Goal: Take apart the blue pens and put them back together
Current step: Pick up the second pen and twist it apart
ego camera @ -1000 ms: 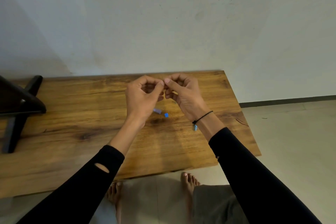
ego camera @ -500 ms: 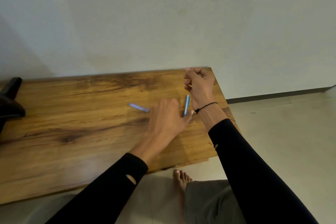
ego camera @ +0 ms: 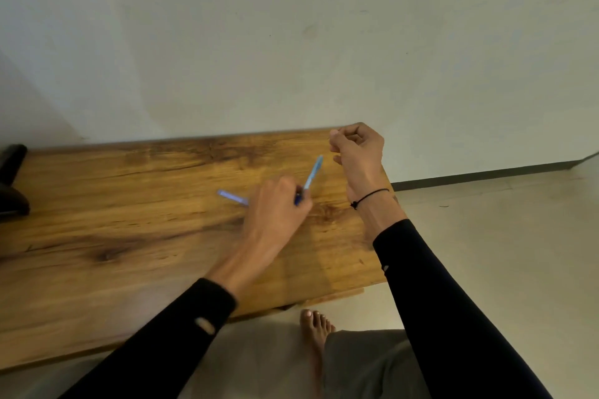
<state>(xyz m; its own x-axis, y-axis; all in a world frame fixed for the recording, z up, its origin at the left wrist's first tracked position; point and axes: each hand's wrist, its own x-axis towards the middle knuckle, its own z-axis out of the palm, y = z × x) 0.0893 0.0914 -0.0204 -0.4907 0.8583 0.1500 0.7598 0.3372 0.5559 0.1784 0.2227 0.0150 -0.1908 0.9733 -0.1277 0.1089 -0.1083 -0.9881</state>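
Observation:
My left hand (ego camera: 277,207) is low over the wooden table (ego camera: 129,204), closed around the lower end of a light blue pen barrel (ego camera: 312,173) that sticks up and to the right. Another blue pen piece (ego camera: 231,197) lies flat on the wood just left of that hand, partly hidden by it. My right hand (ego camera: 358,152) hovers above the table's far right corner with thumb and forefinger pinched; whatever small part it holds is too small to make out.
A dark object (ego camera: 11,181) stands at the table's far left edge. A pale wall rises behind the table. The floor and my bare foot (ego camera: 316,330) show below the near table edge, with a grey trouser leg beside it.
The hands have parted from working together. My left hand dropped to the table and tilted the blue barrel upright to the right; my right hand stayed raised at the far right corner.

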